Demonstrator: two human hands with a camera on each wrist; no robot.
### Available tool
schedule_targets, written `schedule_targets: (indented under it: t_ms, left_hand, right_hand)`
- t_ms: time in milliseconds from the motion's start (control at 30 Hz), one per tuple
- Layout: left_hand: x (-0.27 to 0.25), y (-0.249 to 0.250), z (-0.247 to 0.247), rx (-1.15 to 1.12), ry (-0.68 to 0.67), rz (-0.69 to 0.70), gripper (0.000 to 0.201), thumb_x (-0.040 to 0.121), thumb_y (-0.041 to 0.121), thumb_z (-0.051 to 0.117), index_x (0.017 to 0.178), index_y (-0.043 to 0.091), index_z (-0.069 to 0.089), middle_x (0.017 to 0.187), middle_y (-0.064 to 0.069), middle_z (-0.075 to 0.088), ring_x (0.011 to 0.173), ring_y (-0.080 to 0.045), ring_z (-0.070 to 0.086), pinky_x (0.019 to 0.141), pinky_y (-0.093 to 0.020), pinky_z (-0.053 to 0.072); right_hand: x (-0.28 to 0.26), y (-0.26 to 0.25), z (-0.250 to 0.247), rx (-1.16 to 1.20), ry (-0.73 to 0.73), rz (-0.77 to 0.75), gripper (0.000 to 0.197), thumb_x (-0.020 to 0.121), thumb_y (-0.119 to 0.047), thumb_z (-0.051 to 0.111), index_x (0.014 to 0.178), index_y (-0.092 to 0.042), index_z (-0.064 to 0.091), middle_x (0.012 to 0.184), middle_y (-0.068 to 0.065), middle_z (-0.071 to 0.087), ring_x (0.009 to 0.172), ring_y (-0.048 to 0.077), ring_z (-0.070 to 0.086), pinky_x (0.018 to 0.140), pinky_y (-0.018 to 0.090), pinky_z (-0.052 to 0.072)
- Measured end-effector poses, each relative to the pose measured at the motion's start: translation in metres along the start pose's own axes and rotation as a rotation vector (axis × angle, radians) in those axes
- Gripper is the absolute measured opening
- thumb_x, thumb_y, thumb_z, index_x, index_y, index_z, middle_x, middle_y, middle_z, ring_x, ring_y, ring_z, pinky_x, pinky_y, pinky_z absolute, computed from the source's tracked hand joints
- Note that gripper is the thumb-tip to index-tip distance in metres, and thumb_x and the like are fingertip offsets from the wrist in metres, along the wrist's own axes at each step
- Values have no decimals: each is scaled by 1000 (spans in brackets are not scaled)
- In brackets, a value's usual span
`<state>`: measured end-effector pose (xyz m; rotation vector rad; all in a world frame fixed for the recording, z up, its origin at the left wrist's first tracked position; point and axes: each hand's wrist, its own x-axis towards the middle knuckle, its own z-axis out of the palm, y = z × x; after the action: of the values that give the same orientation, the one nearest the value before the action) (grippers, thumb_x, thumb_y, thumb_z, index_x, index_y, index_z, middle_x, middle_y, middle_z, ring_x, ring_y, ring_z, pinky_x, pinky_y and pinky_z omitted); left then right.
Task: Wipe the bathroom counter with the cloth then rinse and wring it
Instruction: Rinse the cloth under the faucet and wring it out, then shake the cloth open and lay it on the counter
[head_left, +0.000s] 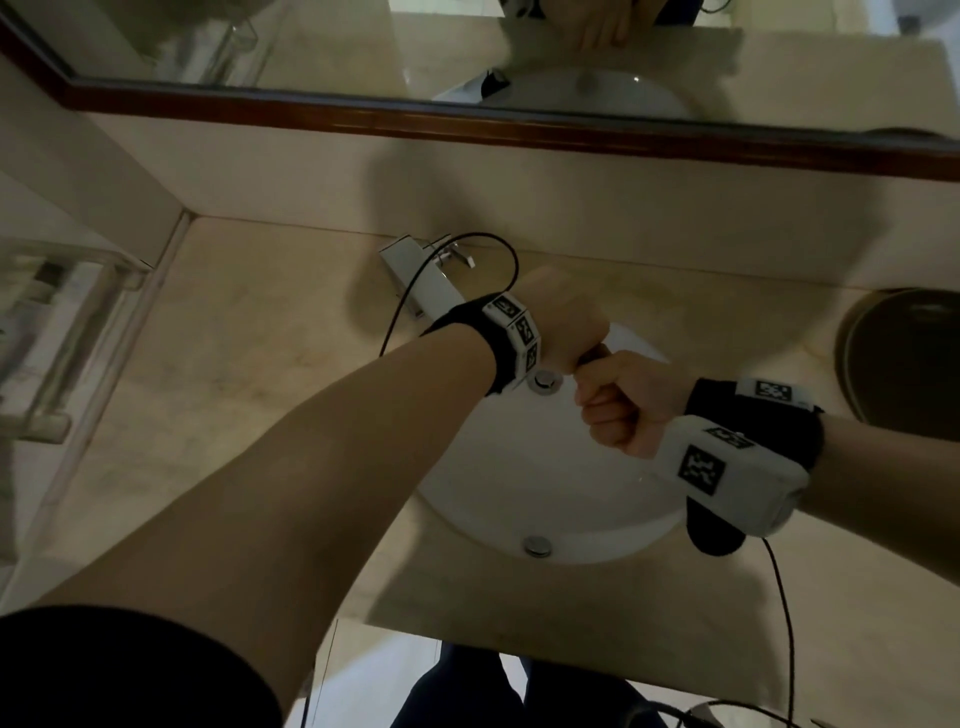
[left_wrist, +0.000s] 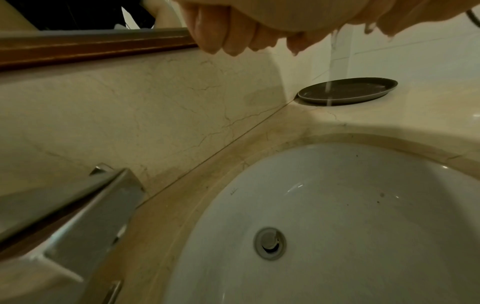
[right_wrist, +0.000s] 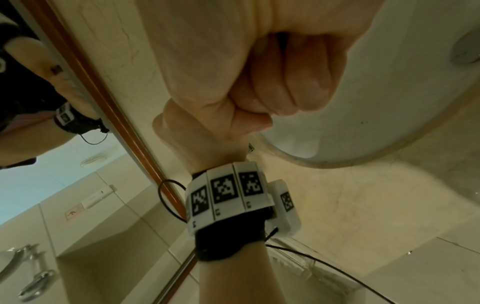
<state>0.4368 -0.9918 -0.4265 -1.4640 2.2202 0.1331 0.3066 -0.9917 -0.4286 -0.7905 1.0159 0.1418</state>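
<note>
Both hands are clenched end to end over the white sink basin (head_left: 519, 493). My left hand (head_left: 566, 312) is the farther fist and my right hand (head_left: 623, 405) the nearer one. Only a dark sliver of the cloth (head_left: 596, 355) shows between them; the rest is hidden inside the fists. In the left wrist view a thin stream of water (left_wrist: 332, 67) falls from under the curled fingers (left_wrist: 221, 30). The right wrist view shows the right hand (right_wrist: 285, 82) tightly clenched against the left hand (right_wrist: 207, 127). The beige marble counter (head_left: 249, 364) surrounds the basin.
A chrome faucet (head_left: 431, 280) stands behind the basin on the left, near my left wrist. The drain (left_wrist: 270, 243) lies below the hands. A dark round tray (head_left: 904, 358) sits on the counter at right. A glass shelf (head_left: 62, 332) juts out at left, and a mirror (head_left: 467, 52) hangs above.
</note>
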Motion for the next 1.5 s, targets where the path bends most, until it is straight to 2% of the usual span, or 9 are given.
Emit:
schedule_targets:
  t_ms: [233,467,600,733,867,1000,1200,1400,1500]
  left_hand:
    - [-6,-2,11,-19,-27,-48,25,92,34,48,86,18,65,58,3,45,48,-14,40,45,-24,29]
    - [-16,-4,11,-37,5,-83,27,91,38,47,78,19,62,61,3,52,52,-15,48,48,-27,34]
    - [-25,-2,13,-83,-14,-178,24,86,35,52,69,20,61,58,3,53,50,-15,50,49,-27,45]
    - [-37,13,19,-102,-53,-236,27,87,27,49,61,19,52,57,1,52,50,-15,49,53,-27,46]
    - [-49,31,22,-211,151,-290,28,86,43,55,86,19,42,84,-2,52,78,-23,56,63,-34,45]
    - [-58,51,24,-292,317,-307,33,92,38,55,117,18,48,109,-3,55,93,-23,56,70,-29,36]
    - [-57,54,39,-788,227,-620,36,77,66,58,93,33,59,86,6,57,73,-14,57,69,-33,52]
    - [-85,63,30,-1928,250,-628,27,100,26,48,96,3,62,68,-10,67,55,-20,64,61,-34,54]
    - [-98,65,38,-2063,170,-649,33,103,25,40,99,2,63,74,-13,67,59,-20,65,59,-31,55]
  right_hand:
    - [10,5,4,18,26,-7,50,80,10,42,71,-24,6,43,-6,14,33,9,10,33,16,17]
    - [12,2,11,-128,45,-58,50,81,14,40,60,-24,15,41,-4,17,31,9,13,35,14,18]
    - [6,2,15,-492,232,-191,35,77,9,55,58,-13,35,47,1,29,38,15,24,42,23,23]
    - [8,1,14,-1230,298,-281,25,83,-11,60,63,-12,44,58,3,45,51,18,39,50,27,32]
    - [0,5,7,-1482,381,-338,8,88,-22,53,92,-16,57,83,2,60,73,20,56,64,30,48]
    - [-8,11,-17,-1221,344,-422,41,77,-41,69,111,-29,49,98,-3,64,83,16,60,74,34,54]
    - [-23,13,-43,-1032,260,-652,20,88,-33,66,104,-23,71,94,-3,67,85,13,58,70,21,41]
    - [-38,15,-47,-821,269,-775,20,89,-9,65,107,-15,71,93,-9,62,83,1,56,73,9,42]
    - [-46,21,-35,-576,225,-726,14,85,-6,69,94,-17,71,88,-5,67,84,13,63,75,16,52]
